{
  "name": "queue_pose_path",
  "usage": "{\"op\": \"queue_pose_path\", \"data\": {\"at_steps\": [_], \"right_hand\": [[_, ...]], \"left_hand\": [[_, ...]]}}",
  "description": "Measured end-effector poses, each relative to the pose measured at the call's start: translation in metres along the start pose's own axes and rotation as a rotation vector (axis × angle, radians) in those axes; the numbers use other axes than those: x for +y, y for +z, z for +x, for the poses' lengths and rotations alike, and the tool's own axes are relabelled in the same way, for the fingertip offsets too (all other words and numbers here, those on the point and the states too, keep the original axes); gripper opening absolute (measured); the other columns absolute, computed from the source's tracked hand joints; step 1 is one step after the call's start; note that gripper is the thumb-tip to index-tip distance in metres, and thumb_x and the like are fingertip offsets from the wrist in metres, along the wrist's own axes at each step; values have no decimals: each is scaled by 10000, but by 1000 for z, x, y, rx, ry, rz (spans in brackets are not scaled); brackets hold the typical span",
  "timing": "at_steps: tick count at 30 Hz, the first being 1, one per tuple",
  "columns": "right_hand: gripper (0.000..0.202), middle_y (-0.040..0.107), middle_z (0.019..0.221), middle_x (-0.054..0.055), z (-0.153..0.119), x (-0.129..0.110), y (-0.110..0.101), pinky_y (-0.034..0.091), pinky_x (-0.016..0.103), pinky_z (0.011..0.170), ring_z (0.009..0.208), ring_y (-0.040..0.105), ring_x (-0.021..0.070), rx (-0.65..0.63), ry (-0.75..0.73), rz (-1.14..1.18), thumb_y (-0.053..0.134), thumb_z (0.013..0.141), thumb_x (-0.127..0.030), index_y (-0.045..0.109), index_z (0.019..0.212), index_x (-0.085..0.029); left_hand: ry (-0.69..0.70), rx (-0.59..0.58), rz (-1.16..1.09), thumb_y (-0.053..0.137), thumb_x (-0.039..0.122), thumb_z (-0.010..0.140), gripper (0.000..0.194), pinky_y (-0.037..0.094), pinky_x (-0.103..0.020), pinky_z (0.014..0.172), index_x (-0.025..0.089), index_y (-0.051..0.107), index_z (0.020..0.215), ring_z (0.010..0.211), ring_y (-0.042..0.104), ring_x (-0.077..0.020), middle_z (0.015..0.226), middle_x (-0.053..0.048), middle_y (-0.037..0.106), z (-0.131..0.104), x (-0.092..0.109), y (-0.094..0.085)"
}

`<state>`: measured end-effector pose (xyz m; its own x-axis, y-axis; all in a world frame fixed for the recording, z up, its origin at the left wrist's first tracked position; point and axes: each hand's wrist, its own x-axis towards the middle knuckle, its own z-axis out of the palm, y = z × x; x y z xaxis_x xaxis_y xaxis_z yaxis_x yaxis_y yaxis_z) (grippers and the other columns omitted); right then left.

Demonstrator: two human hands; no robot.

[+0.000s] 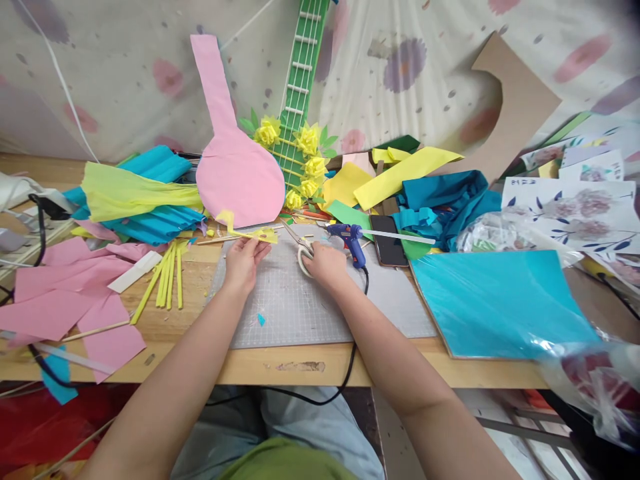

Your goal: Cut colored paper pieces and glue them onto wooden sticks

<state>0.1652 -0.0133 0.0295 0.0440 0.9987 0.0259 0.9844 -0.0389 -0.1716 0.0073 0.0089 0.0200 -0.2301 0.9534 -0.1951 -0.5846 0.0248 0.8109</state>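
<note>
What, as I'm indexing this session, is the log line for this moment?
left hand: holds yellow paper | right hand: holds scissors | glue gun: near right hand | cutting mat: below both hands

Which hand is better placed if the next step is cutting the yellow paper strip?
Right, most likely. The right hand holds the scissors by the handles, blades angled toward the left hand, which is occupied gripping the yellow paper strip.
</note>
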Motion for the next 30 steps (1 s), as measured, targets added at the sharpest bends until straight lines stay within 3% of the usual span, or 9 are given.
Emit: {"op": "queue_pose_path", "data": {"at_steps": [3, 6, 10, 14, 19, 30], "right_hand": [[351, 633, 924, 149, 0, 4, -1, 421, 324, 689, 847, 601, 253, 13, 7, -10, 446, 802, -406, 565, 982, -129], [284, 622, 965, 150, 1, 7, -2, 421, 327, 753, 937, 565, 256, 87, -37, 27, 507, 767, -312, 592, 958, -121], [282, 627, 1007, 97, 3, 3, 4, 415, 305, 817, 971, 552, 196, 231, -194, 360, 502, 789, -323, 574, 999, -150], [299, 658, 877, 17, 3, -7, 17, 446, 263, 702, 767, 597, 134, 149, -309, 676, 555, 754, -323, 535, 1025, -197], [267, 632, 727, -26, 1, -12, 24, 440, 268, 672, 676, 585, 125, 160, -336, 778, 560, 720, -191, 527, 983, -219], [232, 607, 652, -39, 3, -11, 25, 427, 266, 627, 608, 566, 117, 111, -305, 937, 572, 697, -229, 524, 923, -212]], "left_hand": [[105, -75, 247, 641, 181, 651, 119, 526, -256, 653, 123, 569, 725, 599, 628, -103, 721, -34, 666, -3, -2, -1], [94, -156, 390, 676, 260, 612, 213, 522, -287, 660, 124, 567, 734, 620, 628, -128, 706, -35, 663, -4, -5, -3], [69, -204, 468, 678, 304, 601, 248, 511, -308, 679, 132, 562, 739, 604, 615, -128, 699, -31, 660, -5, -7, -3], [45, -268, 486, 686, 328, 589, 271, 500, -314, 682, 138, 555, 729, 591, 605, -128, 660, -17, 641, -7, -7, -3], [53, -268, 481, 688, 328, 581, 273, 494, -292, 641, 144, 541, 719, 560, 587, -116, 628, 3, 617, -6, -9, -3], [118, -257, 467, 674, 310, 591, 249, 494, -277, 631, 145, 536, 717, 593, 573, -105, 654, 10, 596, -5, -14, -3]]}}
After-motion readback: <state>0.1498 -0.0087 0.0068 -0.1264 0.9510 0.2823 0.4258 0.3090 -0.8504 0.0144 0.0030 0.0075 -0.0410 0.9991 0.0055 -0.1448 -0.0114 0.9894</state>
